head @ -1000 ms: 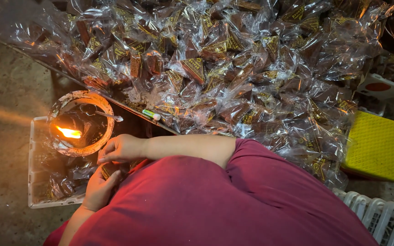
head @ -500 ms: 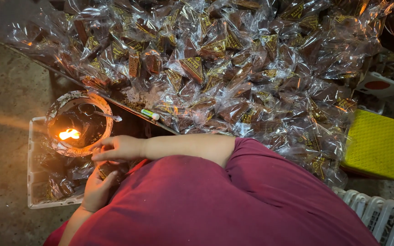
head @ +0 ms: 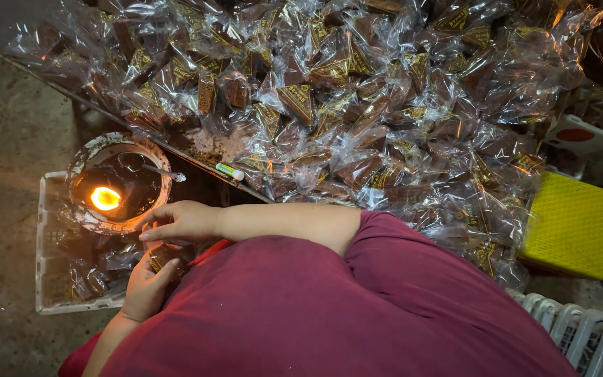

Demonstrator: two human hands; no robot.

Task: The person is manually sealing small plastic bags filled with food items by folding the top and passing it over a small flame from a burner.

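Head view: both hands, left (head: 146, 285) and right (head: 179, 222), pinch a packet (head: 160, 256) beside the flame (head: 105, 198), sealing; next needs steady edge contact.

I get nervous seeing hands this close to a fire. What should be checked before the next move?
1. Flame burning inside the bowl: ok.
2. Right hand clear of the flame, at the bowl's rim: ok.
3. Left hand gripping a wrapped packet: ok.
4. Packet's end sealed: cannot tell.
5. Plastic-wrapped pieces in the white crate kept away from the bowl: not ok, they lie right beside it.
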